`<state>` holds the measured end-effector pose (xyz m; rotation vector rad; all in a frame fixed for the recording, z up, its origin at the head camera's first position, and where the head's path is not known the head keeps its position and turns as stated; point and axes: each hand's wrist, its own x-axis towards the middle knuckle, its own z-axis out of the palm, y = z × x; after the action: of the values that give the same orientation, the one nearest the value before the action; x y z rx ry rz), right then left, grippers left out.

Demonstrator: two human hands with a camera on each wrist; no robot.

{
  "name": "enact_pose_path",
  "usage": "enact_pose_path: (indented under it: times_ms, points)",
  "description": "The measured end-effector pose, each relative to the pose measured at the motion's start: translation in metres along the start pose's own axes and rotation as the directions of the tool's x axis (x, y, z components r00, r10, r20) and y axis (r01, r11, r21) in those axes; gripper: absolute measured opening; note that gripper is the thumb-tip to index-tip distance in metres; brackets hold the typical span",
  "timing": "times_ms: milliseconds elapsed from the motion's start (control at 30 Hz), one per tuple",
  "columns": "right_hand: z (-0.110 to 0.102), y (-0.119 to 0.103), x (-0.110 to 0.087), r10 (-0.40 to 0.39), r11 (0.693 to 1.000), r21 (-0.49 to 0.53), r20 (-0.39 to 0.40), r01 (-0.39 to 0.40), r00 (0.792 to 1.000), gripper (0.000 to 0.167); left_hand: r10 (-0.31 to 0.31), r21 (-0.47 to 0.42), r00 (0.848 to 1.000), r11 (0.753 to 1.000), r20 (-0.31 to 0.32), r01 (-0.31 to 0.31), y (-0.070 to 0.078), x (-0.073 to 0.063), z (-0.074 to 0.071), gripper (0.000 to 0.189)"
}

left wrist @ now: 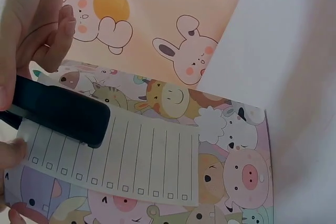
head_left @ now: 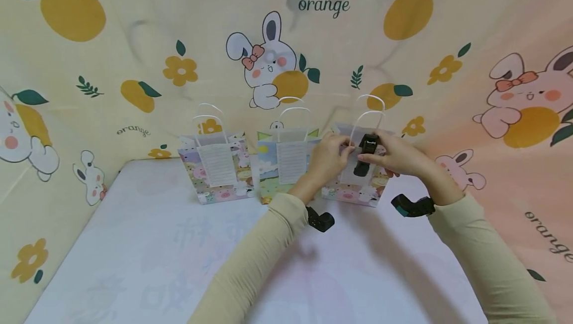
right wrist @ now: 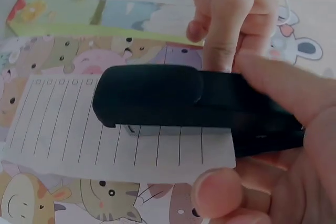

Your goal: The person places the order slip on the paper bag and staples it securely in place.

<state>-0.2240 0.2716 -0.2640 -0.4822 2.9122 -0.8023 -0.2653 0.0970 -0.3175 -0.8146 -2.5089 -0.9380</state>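
Observation:
My right hand (head_left: 398,154) grips a black stapler (right wrist: 152,95), its thumb along the top. The stapler's jaws straddle the upper edge of a lined paper slip (left wrist: 152,156) with small checkboxes, which lies against the front of the right-hand gift bag (head_left: 346,195). That bag has cartoon animals and white handles. At the slip's top left corner, my left hand (head_left: 329,157) pinches the paper against the bag's rim. In the right wrist view, the stapler partly hides the left fingertips.
Two more paper gift bags stand in a row to the left: an animal-print one (head_left: 226,194) and a landscape-print one (head_left: 267,164), each with a lined slip on its front. A rabbit-and-orange patterned cloth (head_left: 201,10) hangs behind the white table (head_left: 147,244).

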Motion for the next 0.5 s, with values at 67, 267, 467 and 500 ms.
enact_pose_path:
  times_ms: [67, 267, 467, 500]
  points:
    - [-0.001, -0.002, 0.001, 0.026, 1.000, -0.013, 0.006, -0.026, 1.000, 0.072, 0.005, -0.006, 1.000, 1.000, -0.005, -0.005, -0.001, 0.000, -0.001, 0.015]
    - [0.002, -0.001, 0.006, 0.007, 0.997, -0.081, -0.043, -0.010, 0.999, 0.089, -0.010, -0.025, 1.000, 1.000, -0.007, 0.010, -0.002, 0.001, -0.002, 0.015]
    - [0.005, 0.007, 0.006, -0.058, 0.995, -0.090, -0.099, 0.050, 0.993, 0.077, -0.022, -0.016, 1.000, 1.000, 0.016, 0.022, 0.000, 0.001, -0.002, 0.016]
    - [0.005, 0.008, 0.006, -0.061, 0.995, -0.079, -0.104, 0.053, 0.993, 0.076, -0.023, -0.011, 0.999, 1.000, 0.022, 0.023, 0.001, 0.001, -0.002, 0.016]
